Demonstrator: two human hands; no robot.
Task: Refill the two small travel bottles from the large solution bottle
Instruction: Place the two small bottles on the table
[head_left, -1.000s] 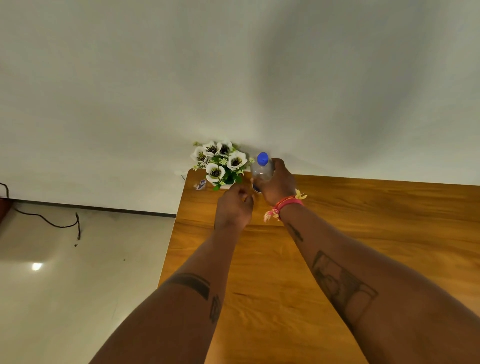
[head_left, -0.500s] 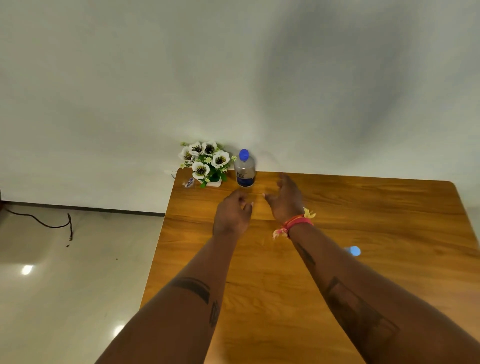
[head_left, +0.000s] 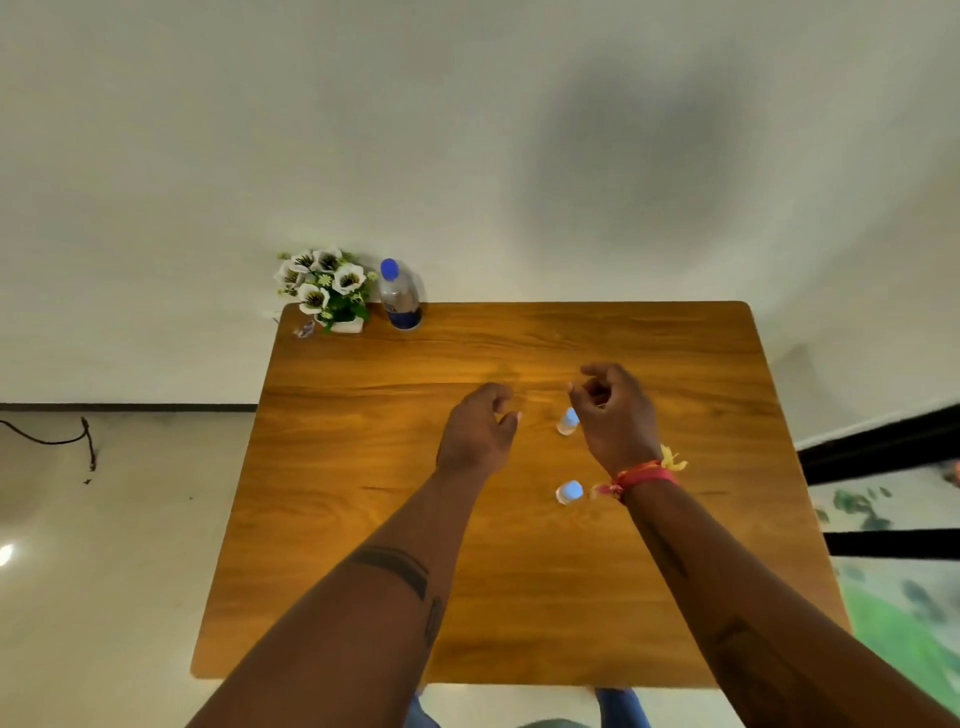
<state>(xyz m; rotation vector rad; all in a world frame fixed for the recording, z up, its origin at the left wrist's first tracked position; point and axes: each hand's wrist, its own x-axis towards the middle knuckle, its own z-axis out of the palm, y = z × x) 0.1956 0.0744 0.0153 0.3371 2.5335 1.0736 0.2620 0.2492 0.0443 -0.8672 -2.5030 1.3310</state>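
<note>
two small travel bottles (head_left: 567, 421) (head_left: 569, 491), one large solution bottle (head_left: 399, 296), one flower pot (head_left: 332, 291).

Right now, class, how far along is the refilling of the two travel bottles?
Done: nothing visible; both small travel bottles stand capped, and the large solution bottle stands capped by the flowers. In hand: nothing; right hand hovers by one. Left: uncapping, pouring, recapping.

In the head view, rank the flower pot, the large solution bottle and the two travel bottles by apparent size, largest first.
1. Flower pot with its blooms.
2. Large solution bottle.
3. The near travel bottle and far travel bottle look alike; the far one is partly hidden by the right hand, so no ranking.
</note>
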